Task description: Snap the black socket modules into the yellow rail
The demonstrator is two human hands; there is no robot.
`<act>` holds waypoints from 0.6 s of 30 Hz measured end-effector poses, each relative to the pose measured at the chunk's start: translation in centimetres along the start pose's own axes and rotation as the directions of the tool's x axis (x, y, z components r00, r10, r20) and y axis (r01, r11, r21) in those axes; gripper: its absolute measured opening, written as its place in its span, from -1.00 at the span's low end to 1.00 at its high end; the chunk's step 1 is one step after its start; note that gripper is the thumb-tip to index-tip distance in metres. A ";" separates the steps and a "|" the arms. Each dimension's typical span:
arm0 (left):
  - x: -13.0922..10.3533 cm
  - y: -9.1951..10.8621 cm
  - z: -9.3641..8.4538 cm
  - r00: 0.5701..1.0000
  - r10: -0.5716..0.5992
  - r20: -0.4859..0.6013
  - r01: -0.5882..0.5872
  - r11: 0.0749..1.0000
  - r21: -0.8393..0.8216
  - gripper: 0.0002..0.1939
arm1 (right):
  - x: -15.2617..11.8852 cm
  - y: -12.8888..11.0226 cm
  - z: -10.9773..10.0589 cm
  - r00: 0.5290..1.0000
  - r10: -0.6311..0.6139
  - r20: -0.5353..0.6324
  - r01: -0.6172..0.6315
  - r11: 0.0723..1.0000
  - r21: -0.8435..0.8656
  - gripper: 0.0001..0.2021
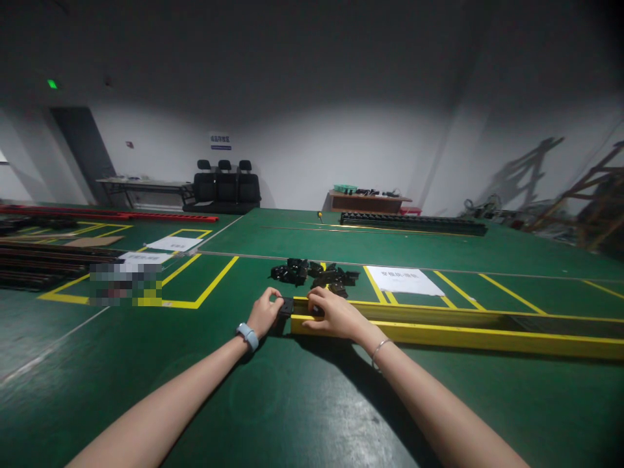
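The block (pixel 286 308), small and black, sits at the nine o'clock end of the yellow rail (pixel 463 339), level with its open mouth; whether the two touch, I cannot tell. The rail's long axis runs from nine toward three o'clock, dipping slightly, and leaves the view on that side. So the rail's channel lies at three o'clock from the block.

The left hand (pixel 265 313) is the nearer one: its thumb and forefinger pinch the block, which lies at about three o'clock from that hand's knuckles. From the right hand (pixel 338 315), the block lies at nine. That hand curls over the rail's end, thumb low by the near wall, forefinger arched above a dark piece (pixel 318 311) in the channel; whether these fingers grip the piece or merely rest against it, I cannot tell.

Farther out, black parts (pixel 334 276) lie heaped at one to two o'clock from the block, with a white sheet (pixel 404 281) at two, on the green floor (pixel 219 403).
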State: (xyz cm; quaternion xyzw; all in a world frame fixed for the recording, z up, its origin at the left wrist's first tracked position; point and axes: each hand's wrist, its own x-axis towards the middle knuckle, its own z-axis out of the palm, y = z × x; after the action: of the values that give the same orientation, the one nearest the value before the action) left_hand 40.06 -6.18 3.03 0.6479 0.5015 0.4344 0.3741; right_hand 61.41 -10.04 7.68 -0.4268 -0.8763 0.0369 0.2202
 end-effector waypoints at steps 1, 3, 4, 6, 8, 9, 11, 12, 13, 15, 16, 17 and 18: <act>0.0 0.0 0.0 1.000 0.003 0.001 -0.003 1.000 0.005 -0.84 | 0.0 0.0 0.0 1.000 0.000 -0.001 0.000 1.000 -0.001 -0.73; 0.0 -0.1 0.0 1.000 0.004 0.003 -0.004 1.000 0.011 -0.84 | 0.0 0.0 0.0 1.000 -0.005 -0.004 0.005 1.000 -0.005 -0.73; 0.1 -0.2 0.0 1.000 0.003 0.004 -0.003 1.000 0.013 -0.84 | 0.0 0.0 0.0 1.000 -0.006 -0.006 0.006 1.000 -0.006 -0.73; 0.1 -0.2 0.0 1.000 -0.002 0.001 0.002 1.000 0.016 -0.83 | 0.0 -0.1 0.0 1.000 -0.004 -0.005 0.004 1.000 -0.004 -0.73; 0.1 -0.1 0.0 1.000 -0.005 -0.006 0.005 1.000 0.029 -0.84 | 0.0 -0.1 0.0 1.000 0.004 -0.003 -0.004 1.000 -0.001 -0.73; 0.1 -0.1 0.1 1.000 -0.005 -0.012 0.006 0.999 0.042 -0.84 | 0.0 -0.1 0.0 1.000 0.008 -0.004 -0.008 1.000 -0.002 -0.73; 0.1 0.0 0.1 0.999 -0.007 -0.031 0.009 0.997 0.072 -0.85 | 0.0 -0.1 0.0 1.000 0.012 -0.003 -0.012 1.000 -0.009 -0.72; 0.1 0.0 0.2 0.999 -0.009 -0.043 0.012 0.996 0.086 -0.86 | 0.0 0.0 0.0 1.000 0.011 -0.002 -0.011 1.000 -0.012 -0.72; 0.1 0.0 0.2 0.998 -0.011 -0.054 0.016 0.995 0.096 -0.86 | 0.0 0.0 0.0 1.000 0.010 -0.001 -0.010 1.000 -0.016 -0.72; 0.1 0.1 0.3 0.997 -0.017 -0.074 0.025 0.994 0.109 -0.87 | 0.0 0.0 0.0 1.000 0.004 -0.001 -0.004 1.000 -0.023 -0.72; 0.1 0.1 0.4 0.997 -0.018 -0.081 0.027 0.993 0.115 -0.87 | 0.0 0.0 0.1 1.000 0.002 -0.001 -0.002 1.000 -0.026 -0.72; 0.0 0.2 0.4 0.996 -0.019 -0.087 0.030 0.992 0.122 -0.88 | 0.0 0.0 0.1 1.000 0.002 -0.002 -0.002 1.000 -0.027 -0.72; 0.0 0.2 0.4 0.996 -0.020 -0.092 0.032 0.991 0.132 -0.88 | 0.0 0.0 0.1 1.000 0.004 -0.003 -0.004 1.000 -0.027 -0.72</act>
State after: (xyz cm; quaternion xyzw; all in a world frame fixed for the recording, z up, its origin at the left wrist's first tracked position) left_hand 40.52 -6.23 3.11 0.6445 0.5543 0.4238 0.3126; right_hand 61.34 -10.04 7.65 -0.4314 -0.8757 0.0251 0.2156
